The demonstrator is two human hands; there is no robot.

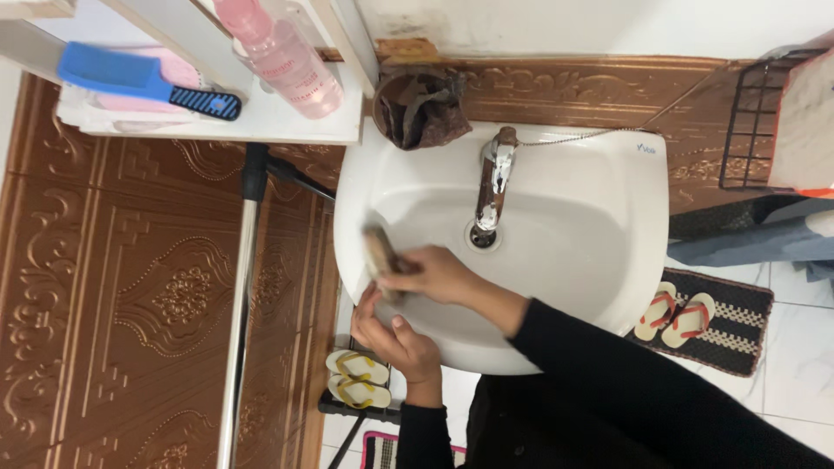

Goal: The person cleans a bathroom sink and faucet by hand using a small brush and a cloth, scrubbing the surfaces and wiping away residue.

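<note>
Brownish and blurred, the scrubbing pad (pixel 380 257) is hard to make out; its lower end is hidden in the grip. Its long axis runs roughly eleven to five o'clock, the free end pointing toward eleven, and it lies on the inner wall at the nine o'clock side of the white sink (pixel 591 217). The right hand (pixel 439 274) has its fingers clamped on it from the three o'clock side. The left hand (pixel 395 340), at six o'clock of the pad, rests on the sink's rim, fingers loosely together, fingertips reaching up beside the pad. A chrome tap (pixel 493 178) stands at twelve o'clock.
</note>
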